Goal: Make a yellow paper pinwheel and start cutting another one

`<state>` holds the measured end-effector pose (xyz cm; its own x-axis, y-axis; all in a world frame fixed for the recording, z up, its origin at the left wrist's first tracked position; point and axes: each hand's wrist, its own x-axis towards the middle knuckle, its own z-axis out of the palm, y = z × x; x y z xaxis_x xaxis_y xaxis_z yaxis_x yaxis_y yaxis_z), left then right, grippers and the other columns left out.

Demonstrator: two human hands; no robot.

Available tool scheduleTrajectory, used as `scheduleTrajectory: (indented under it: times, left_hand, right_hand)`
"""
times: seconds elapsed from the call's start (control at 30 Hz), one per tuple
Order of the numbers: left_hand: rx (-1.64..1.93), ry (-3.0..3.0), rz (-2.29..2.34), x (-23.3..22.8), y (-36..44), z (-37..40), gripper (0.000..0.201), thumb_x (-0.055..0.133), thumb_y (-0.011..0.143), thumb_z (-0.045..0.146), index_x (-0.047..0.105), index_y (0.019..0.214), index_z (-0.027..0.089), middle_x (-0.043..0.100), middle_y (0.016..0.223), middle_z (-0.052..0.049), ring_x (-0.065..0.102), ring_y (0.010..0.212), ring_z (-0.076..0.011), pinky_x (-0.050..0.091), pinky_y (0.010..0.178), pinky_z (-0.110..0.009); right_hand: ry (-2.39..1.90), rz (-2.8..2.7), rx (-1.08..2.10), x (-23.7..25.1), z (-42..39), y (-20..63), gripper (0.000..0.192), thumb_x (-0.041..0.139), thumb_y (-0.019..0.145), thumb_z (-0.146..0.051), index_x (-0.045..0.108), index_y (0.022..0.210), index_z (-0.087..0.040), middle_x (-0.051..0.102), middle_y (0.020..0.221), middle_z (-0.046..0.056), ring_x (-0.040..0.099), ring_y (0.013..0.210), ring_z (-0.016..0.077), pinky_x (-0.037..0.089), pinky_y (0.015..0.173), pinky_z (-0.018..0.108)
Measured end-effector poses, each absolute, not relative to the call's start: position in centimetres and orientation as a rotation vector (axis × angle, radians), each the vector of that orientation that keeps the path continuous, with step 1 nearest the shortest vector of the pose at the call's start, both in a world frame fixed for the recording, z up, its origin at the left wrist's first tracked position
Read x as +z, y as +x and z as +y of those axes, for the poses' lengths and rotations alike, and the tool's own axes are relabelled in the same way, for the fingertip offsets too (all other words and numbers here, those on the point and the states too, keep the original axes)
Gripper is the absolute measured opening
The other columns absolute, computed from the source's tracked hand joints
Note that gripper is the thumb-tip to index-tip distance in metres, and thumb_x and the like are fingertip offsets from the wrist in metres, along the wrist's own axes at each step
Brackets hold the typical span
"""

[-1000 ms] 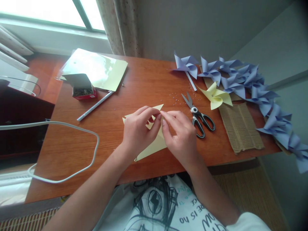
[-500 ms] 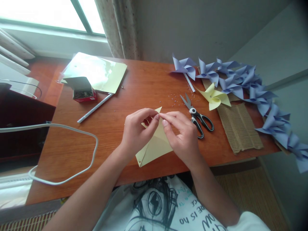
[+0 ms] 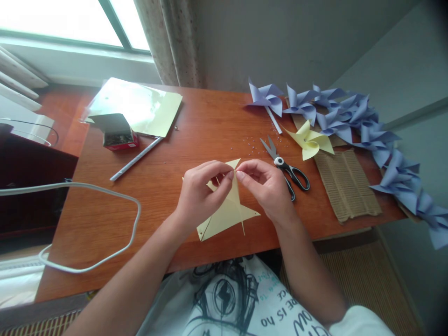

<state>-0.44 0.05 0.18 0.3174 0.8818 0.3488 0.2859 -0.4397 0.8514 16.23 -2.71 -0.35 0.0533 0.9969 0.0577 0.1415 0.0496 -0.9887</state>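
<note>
Head view — both hands [image 3: 234, 189] pinch yellow paper [image 3: 229, 212] fingertip to fingertip.

Near the front edge of the tabletop [image 3: 105, 224], at its middle, lies the cut paper square [image 3: 227, 212], with the left hand [image 3: 199, 196] and right hand [image 3: 268, 189] meeting above it. Scissors [image 3: 285, 168] lie just right of the hands, with corrugated cardboard [image 3: 346, 186] farther right. A pin box [image 3: 117, 135] and paper sheets [image 3: 140, 105] occupy the back left corner, and pinwheels [image 3: 350, 121] line the right edge.
</note>
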Motion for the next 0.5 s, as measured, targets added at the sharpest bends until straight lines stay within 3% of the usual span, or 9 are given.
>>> scheduleTrajectory:
  times: [0.5]
  left_hand:
    - [1.109, 1.753, 1.002, -0.08, -0.38, 0.12, 0.008, 0.066, 0.090, 0.021, 0.069, 0.083, 0.017, 0.068, 0.072, -0.002, 0.060, 0.063, -0.0116, 0.050, 0.061, -0.024]
  right_hand:
    - [-1.256, -1.226, 1.105, -0.31, -2.64, 16.04, 0.008, 0.069, 0.087, -0.028, 0.066, 0.084, -0.021, 0.067, 0.080, -0.001, 0.065, 0.073, 0.0145, 0.056, 0.068, 0.027]
